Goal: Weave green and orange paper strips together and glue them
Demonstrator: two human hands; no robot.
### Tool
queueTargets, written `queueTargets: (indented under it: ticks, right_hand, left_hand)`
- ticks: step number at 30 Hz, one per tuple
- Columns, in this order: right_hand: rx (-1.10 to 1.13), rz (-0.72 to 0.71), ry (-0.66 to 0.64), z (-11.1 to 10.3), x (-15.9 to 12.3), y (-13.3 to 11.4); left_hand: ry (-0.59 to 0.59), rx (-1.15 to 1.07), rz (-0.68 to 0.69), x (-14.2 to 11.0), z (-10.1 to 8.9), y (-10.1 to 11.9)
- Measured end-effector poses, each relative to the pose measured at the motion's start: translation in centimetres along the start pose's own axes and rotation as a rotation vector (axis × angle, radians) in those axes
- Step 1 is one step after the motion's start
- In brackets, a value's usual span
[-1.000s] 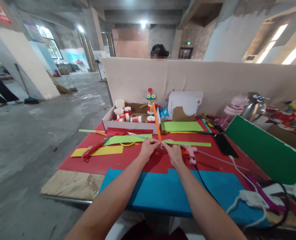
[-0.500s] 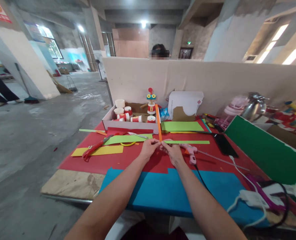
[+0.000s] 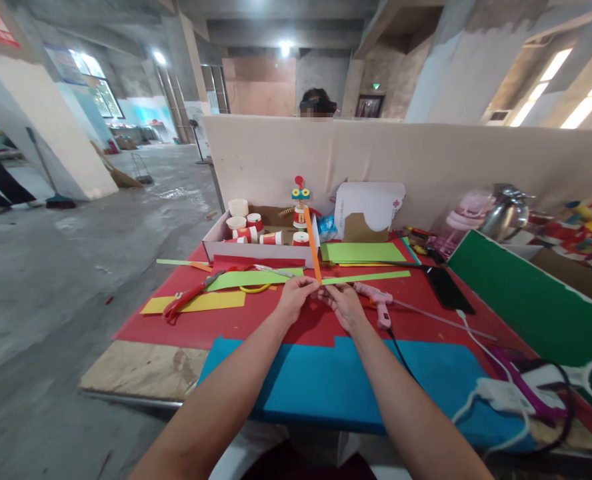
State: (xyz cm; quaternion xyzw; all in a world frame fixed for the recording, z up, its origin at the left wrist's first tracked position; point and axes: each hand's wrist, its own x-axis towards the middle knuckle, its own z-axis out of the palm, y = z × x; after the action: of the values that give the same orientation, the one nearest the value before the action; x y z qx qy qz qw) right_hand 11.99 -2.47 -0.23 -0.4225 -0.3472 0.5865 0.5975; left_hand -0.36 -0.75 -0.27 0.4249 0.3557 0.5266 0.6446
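An orange paper strip (image 3: 313,247) and a narrow light-green paper strip (image 3: 371,277) meet at a corner between my fingertips. My left hand (image 3: 296,298) pinches this corner from the left, closed on the orange strip, which points away from me. On the other side my right hand (image 3: 345,305) is closed at the same corner, by the start of the green strip, which runs off to the right. The exact overlap is hidden by my fingers. A pink glue gun (image 3: 380,301) lies just right of my right hand.
Behind my hands, a white box (image 3: 261,252) holds red-and-white paper cups (image 3: 271,238) and a figure with yellow eyes (image 3: 301,193). Red-handled scissors (image 3: 189,298) lie left on yellow paper (image 3: 226,301). A phone (image 3: 449,290), a green board (image 3: 506,293) and cables are at right.
The orange strip's far end has tilted to the left. The green strip now slants, its right end slightly higher and further left. Both hands keep their pinch at the corner.
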Motion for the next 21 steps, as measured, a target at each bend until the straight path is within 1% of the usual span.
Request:
queueTargets:
  ticks: [5, 9, 13, 16, 21]
  right_hand:
    - [0.042, 0.035, -0.019, 0.16, -0.03, 0.12]
    - [0.020, 0.050, -0.044, 0.08, -0.12, 0.06]
    - [0.018, 0.037, -0.013, 0.12, -0.18, 0.03]
    - [0.012, 0.026, -0.001, 0.18, -0.18, 0.06]
    - [-0.069, 0.002, -0.007, 0.12, -0.20, 0.13]
  left_hand:
    - [0.008, -0.007, -0.021, -0.05, 0.11, 0.01]
    - [0.034, -0.002, -0.023, -0.17, 0.28, 0.17]
    - [0.054, 0.038, -0.050, -0.34, 0.46, 0.39]
    - [0.071, 0.067, -0.041, -0.37, 0.52, 0.44]
    - [0.080, 0.062, -0.056, -0.31, 0.62, 0.32]
